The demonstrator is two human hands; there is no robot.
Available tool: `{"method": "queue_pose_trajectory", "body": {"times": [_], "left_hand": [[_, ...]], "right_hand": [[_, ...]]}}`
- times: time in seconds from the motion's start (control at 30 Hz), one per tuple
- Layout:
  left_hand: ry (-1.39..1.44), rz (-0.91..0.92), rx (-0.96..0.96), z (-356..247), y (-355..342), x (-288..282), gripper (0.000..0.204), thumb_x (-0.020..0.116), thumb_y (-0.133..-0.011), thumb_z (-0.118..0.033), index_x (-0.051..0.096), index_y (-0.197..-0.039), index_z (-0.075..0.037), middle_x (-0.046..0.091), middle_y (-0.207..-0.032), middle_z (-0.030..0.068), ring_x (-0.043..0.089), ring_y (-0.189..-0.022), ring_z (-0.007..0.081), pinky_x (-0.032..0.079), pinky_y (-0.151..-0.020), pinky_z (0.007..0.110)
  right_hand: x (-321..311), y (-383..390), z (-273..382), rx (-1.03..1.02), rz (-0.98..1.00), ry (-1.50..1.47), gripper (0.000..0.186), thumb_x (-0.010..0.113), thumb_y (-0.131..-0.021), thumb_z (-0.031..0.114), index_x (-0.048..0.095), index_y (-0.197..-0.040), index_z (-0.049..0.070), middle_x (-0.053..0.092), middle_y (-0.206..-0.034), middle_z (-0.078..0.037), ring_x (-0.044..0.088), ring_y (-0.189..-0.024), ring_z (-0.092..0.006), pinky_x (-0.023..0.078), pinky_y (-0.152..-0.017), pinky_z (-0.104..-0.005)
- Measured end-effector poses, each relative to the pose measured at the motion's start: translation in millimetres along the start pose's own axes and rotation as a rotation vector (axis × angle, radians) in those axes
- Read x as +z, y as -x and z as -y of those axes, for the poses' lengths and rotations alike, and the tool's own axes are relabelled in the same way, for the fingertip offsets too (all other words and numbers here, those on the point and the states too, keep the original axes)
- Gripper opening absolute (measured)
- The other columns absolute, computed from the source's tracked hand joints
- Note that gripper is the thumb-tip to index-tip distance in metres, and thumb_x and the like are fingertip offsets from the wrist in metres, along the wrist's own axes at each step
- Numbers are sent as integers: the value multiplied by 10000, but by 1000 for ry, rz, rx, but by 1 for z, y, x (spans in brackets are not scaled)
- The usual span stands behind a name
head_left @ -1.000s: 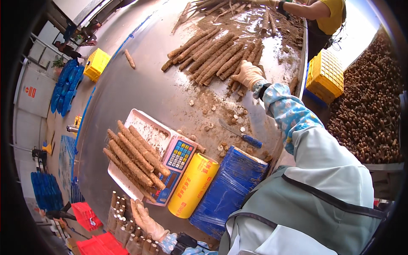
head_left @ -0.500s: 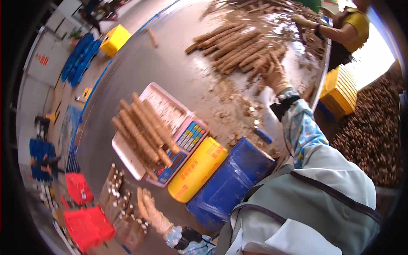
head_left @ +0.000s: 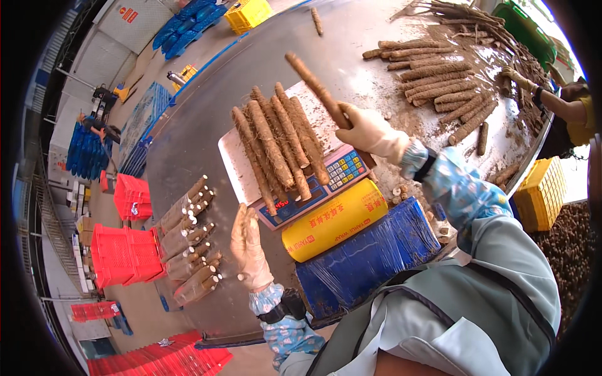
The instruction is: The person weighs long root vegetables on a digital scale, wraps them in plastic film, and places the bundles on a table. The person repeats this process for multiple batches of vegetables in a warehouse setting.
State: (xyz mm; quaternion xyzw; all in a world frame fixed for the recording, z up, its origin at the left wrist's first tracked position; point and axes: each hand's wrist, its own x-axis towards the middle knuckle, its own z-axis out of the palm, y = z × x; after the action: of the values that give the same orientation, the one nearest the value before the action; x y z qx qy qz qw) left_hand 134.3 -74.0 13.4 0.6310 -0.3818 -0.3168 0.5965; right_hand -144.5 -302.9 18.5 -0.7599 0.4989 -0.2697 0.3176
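The right grip (head_left: 345,119) held one long brown root (head_left: 316,86) by its end.
Closed firmly round it, the grip had the root slanting out leftward, near the root-laden scale (head_left: 347,169); the left grip (head_left: 249,250), fingers extended and empty, was just beside the scale.

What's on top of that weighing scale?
A pile of long brown roots lies across its tray, with ends jutting over the control panel. Roots hide part of the tray; what lies beneath them can't be seen.
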Motion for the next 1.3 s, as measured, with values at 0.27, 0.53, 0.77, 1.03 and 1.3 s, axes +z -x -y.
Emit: {"method": "queue_pose_trajectory", "body": {"times": [0.27,0.53,0.77,1.03,1.3], "left_hand": [[32,89,-5,-3,-22,3,613,685,-1011,-338,528,-1457,52,605,-1405,173,582,-1304,237,426,-1147,362],[-359,81,-136,24,-164,20,936,645,-903,-706,586,-1339,120,637,-1333,228,581,-1264,291,438,-1083,392],[-48,209,-269,22,-184,97,756,795,-833,-614,683,-1249,7,712,-1121,119,657,-1036,222,527,-898,367],[678,372,-533,22,-138,108,774,844,-857,-391,493,-1464,-63,628,-1330,123,637,-1182,259,537,-1047,432],[783,441,-322,-43,-31,90,756,776,-897,-313,426,-1519,-62,569,-1403,128,586,-1260,286,503,-1096,453]], "right_hand": [[29,-30,-5,-242,-136,407,410,696,-910,364,665,-969,-40,695,-883,-274,709,-805,-430,580,-732,-494],[74,-72,38,-174,188,113,664,653,-952,565,731,-899,-93,705,-819,-295,718,-786,-413,574,-750,-453],[71,-72,54,128,338,-107,712,751,-884,570,703,-1097,-107,746,-941,-235,739,-886,-333,584,-805,-412],[91,-60,25,23,245,-733,706,742,-925,342,494,-1467,-37,633,-1356,-221,605,-1260,-318,477,-1078,-383],[52,61,78,-248,55,-667,733,649,-989,283,291,-1482,-127,573,-1304,-339,565,-1259,-404,469,-1058,-429]]}}
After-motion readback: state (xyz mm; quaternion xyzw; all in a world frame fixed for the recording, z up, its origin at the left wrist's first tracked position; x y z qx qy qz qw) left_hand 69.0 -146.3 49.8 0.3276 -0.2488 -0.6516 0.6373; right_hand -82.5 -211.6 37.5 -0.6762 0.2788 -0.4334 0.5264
